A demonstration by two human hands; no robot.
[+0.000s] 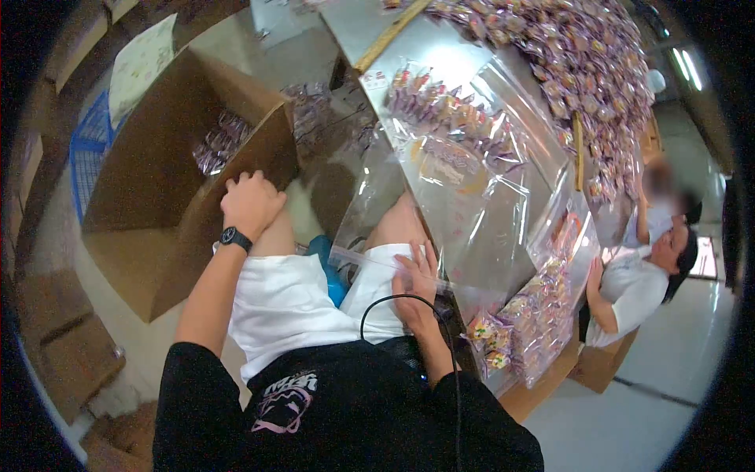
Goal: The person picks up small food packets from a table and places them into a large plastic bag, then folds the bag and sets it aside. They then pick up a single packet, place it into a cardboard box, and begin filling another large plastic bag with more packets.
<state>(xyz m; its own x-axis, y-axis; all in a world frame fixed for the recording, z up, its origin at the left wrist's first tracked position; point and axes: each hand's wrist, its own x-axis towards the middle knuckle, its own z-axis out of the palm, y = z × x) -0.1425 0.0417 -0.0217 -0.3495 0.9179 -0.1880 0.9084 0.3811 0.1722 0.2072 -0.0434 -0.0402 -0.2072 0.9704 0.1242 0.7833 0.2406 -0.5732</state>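
My left hand (253, 206), with a black watch at the wrist, is at the near side wall of an open cardboard box (149, 204). Its fingers are bent over the wall's edge. Inside the box lie several small packets (222, 143) in clear and purple wrap. My right hand (417, 285) lies by my right thigh at the table's edge, fingers stretched out. Close to its fingertips is the mouth of a large clear plastic bag (472, 212). The bag lies flat, partly over the table edge, with a row of wrapped packets (456, 118) showing at its far end.
A large heap of purple wrapped packets (582, 63) covers the far part of the metal table (346, 23). A filled clear bag (543, 322) lies to my right. Two co-workers (637, 291) are beyond it. A blue basket (88, 153) stands behind the box. A black cable (409, 297) crosses near my right hand.
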